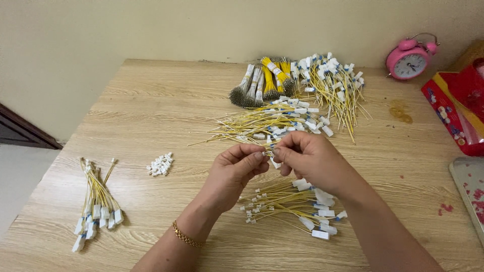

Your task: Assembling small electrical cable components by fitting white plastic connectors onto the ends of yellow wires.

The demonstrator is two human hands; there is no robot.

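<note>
Both hands meet above the middle of the table [151, 100], fingertips together. The left hand [234, 168] pinches with thumb and forefinger, and the right hand [310, 158] pinches right against it; a small white connector [276, 163] peeks out just under the right fingers. So each grip is clenched on that one small piece, held between the two hands, clear of the tabletop. Whether a wire trails from it, I cannot tell.

Directly below the hands lies a loose wire bunch [290, 204], yellow leads with white plugs at the right end. Just beyond the hands, a bigger scattered pile [267, 123] of the same yellow wires. Further back, taped bundles [264, 83] with bare bristly ends, and beside them another tangled heap [333, 83] with white plugs.

Off to the left, a tidy finished-looking bunch [96, 204] lies near the table's edge, and between it and the left hand sits a little heap of white clips [160, 164].

At the right, a pink alarm clock [409, 58], a red box [456, 108] whose contents are unclear, and a tray [471, 189] corner at the edge.
</note>
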